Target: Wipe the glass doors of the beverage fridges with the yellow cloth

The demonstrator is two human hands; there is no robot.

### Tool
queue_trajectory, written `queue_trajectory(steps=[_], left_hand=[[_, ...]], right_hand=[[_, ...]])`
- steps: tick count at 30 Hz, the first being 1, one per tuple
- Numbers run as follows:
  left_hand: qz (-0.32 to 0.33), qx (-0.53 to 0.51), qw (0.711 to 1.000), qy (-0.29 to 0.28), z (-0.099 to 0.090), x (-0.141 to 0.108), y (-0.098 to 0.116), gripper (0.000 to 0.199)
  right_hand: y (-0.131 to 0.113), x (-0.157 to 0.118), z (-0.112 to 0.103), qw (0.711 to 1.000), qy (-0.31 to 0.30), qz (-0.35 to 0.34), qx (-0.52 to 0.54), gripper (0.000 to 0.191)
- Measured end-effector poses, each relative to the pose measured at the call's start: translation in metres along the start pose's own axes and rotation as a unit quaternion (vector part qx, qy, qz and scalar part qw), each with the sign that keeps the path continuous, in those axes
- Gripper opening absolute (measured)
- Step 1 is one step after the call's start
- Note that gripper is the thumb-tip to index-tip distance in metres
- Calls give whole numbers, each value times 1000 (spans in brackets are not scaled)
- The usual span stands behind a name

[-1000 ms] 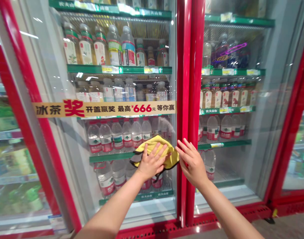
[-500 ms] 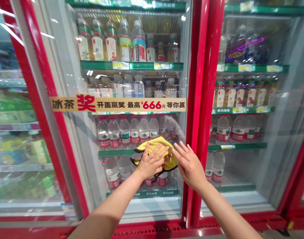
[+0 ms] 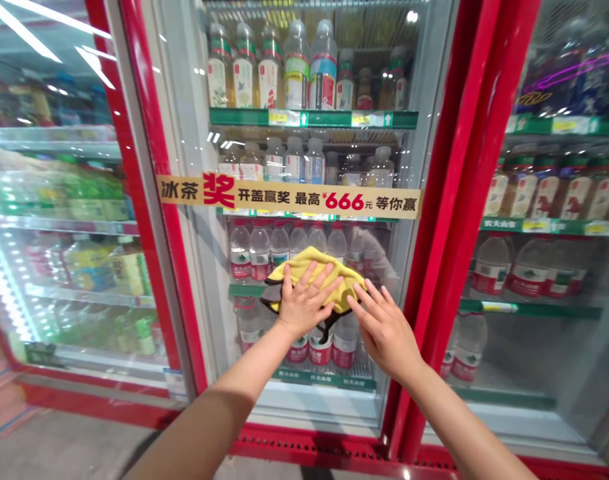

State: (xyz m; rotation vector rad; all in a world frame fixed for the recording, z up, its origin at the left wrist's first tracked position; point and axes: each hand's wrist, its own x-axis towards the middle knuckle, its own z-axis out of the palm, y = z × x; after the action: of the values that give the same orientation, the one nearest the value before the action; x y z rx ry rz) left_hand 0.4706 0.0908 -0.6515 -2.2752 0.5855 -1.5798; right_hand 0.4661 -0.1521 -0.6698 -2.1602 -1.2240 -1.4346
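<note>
Both arms outstretched — left hand (image 3: 307,300) flat, right hand (image 3: 387,330) angled inward (fingers slightly spread).

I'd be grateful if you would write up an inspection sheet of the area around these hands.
Surface: upright glass door, with a printed banner across it and light reflections showing.
Things in use: yellow cloth with dark edging, creased, up at the glass.
Clutter: nothing seen.
Left hand: fingers spread over the cloth.
Right hand: open, fingertips at the cloth's right edge; contact cannot be told.
Cables: nothing seen.
Surroundings: bottles on shelves behind the glass; more drinks behind the red-framed doors to the left and right.
</note>
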Motion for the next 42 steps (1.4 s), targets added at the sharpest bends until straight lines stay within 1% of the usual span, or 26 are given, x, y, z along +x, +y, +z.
queue_trajectory(steps=[2, 4, 5, 7, 9, 10, 11, 14, 16, 17, 19, 21, 23, 25, 26, 27, 29, 31, 32, 33, 35, 37, 38, 39, 40, 42], left_hand=[[-60, 9, 998, 4, -4, -2, -10, 61], [-78, 13, 997, 2, -5, -17, -13, 64], [-60, 13, 998, -3, -5, -25, -13, 63], [12, 5, 1000, -17, -4, -35, -10, 57], [67, -6, 997, -40, -5, -31, -9, 51], [67, -9, 997, -50, -7, -24, -12, 51], [44, -9, 997, -56, -9, -15, -16, 53], [-86, 0, 995, -50, -17, -1, -32, 67], [-145, 7, 989, -42, -19, -12, -37, 73], [-155, 10, 987, -42, -18, -23, -37, 75], [-138, 9, 989, -51, -15, -46, -30, 77], [-95, 5, 993, -69, -14, -60, -23, 78], [-37, -1, 995, -92, -16, -59, -24, 69], [11, -5, 994, -111, -22, -48, -36, 59], [17, -5, 993, -117, -26, -43, -44, 57], [6, -1, 993, -118, -30, -41, -52, 58], [-71, 15, 992, -107, -35, -48, -62, 65], [-158, 33, 982, -95, -35, -68, -63, 71], [-180, 37, 978, -96, -34, -80, -60, 72], [-181, 37, 978, -102, -32, -89, -56, 74], [-128, 23, 984, -125, -28, -97, -51, 74], [-54, 5, 989, -139, -28, -88, -56, 72], [-31, 0, 990, -136, -29, -78, -61, 70], [-27, 1, 991, -128, -32, -67, -69, 69], [-43, 6, 993, -114, -36, -58, -76, 69], [-126, 26, 989, -78, -42, -47, -89, 69]], right_hand=[[-2, 3, 0, 1000, -3, -3, -5, 55], [-4, 4, -1, 1000, -5, -3, -12, 54], [-5, 4, -1, 1000, -6, -3, -15, 54], [-8, 7, -1, 1000, -10, -6, -20, 56], [-13, 15, -1, 1000, -12, -14, -22, 57], [-15, 19, 0, 999, -12, -20, -22, 56], [-17, 24, 0, 999, -9, -27, -22, 56], [-19, 32, 0, 999, 0, -42, -23, 53], [-19, 31, 0, 999, 3, -38, -26, 51], [-19, 30, 0, 999, 2, -34, -26, 50], [-21, 27, 2, 999, -3, -28, -24, 50], [-28, 29, 7, 999, -10, -35, -19, 51], [-38, 36, 12, 998, -15, -56, -13, 52], [-47, 45, 17, 996, -15, -82, -8, 51], [-51, 49, 20, 996, -14, -91, -6, 50], [-54, 52, 21, 995, -13, -96, -4, 50], [-58, 54, 23, 995, -11, -96, -1, 48], [-60, 52, 23, 996, -9, -91, 1, 47], [-61, 51, 23, 996, -9, -90, 2, 47], [-62, 50, 23, 996, -9, -89, 2, 47], [-64, 52, 23, 996, -8, -90, 3, 48], [-66, 59, 24, 996, -3, -94, 7, 48], [-67, 62, 24, 995, 0, -95, 10, 48], [-67, 65, 25, 995, 2, -96, 13, 49], [-67, 68, 25, 995, 6, -97, 15, 49], [-66, 68, 26, 995, 13, -97, 20, 48]])
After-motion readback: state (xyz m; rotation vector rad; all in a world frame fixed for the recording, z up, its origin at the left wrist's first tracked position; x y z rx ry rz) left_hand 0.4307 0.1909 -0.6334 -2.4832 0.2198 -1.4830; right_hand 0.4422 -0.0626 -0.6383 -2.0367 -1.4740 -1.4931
